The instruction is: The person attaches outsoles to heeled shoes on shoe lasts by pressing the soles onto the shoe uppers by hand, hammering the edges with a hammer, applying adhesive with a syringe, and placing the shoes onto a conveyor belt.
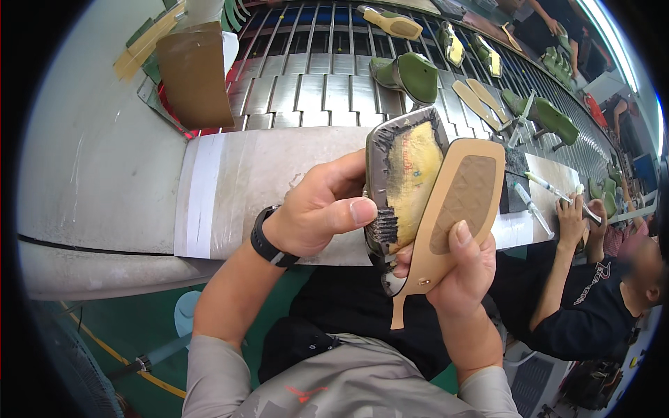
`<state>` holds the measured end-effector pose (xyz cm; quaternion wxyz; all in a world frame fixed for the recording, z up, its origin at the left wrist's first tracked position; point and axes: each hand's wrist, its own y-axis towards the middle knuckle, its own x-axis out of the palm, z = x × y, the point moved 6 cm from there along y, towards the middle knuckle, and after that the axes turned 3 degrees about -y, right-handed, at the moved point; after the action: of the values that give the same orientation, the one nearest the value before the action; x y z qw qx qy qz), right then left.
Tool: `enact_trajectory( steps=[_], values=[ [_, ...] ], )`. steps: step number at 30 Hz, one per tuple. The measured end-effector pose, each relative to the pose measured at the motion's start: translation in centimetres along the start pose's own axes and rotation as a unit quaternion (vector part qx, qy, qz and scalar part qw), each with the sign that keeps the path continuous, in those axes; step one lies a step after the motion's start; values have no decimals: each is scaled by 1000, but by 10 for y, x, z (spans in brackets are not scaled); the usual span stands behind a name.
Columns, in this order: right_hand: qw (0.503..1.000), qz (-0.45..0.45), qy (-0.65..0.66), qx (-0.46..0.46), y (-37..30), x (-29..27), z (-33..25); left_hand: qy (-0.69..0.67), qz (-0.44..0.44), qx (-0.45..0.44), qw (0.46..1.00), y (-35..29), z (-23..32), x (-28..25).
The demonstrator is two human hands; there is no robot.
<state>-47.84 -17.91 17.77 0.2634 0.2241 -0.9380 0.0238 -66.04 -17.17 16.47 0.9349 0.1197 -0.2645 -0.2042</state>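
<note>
My left hand (322, 207) is closed on a dark shoe upper on its last (410, 177), its thumb pressing the near edge. The underside faces up, showing a yellowish insole surrounded by grey, rough-edged material. In my right hand (468, 273) is a tan shoe sole (456, 198) with a brown textured patch, the thumb lying on that patch. The sole is held upright and tilted, overlapping the right side of the shoe. A narrow tan strip hangs from its lower end. Some right-hand fingers are hidden behind the sole.
Past the pale worktop (293, 167) runs a metal-slat conveyor (293, 90) bearing a green shoe (411, 76), two tan soles (481, 101) and more shoes. A brown board (195, 76) stands at the left. A co-worker (585, 279) sits close on my right, near some syringes (535, 209).
</note>
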Motion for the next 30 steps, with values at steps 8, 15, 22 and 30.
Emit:
enact_trajectory(
  steps=[8, 15, 22, 30],
  values=[
    [994, -20, -103, 42, -13, 29, -3, 120, 140, 51, 982, -16, 18, 34],
    [999, 20, -37, -28, -19, -4, 3, 17, 58, 17, 998, -18, 1, 51],
    [997, 36, 27, -65, -16, -25, 5, 20, 63, 29, 997, -10, -9, 57],
    [997, 13, 9, -78, -17, -14, 1, -109, 69, -24, 991, -12, 4, 58]
  ],
)
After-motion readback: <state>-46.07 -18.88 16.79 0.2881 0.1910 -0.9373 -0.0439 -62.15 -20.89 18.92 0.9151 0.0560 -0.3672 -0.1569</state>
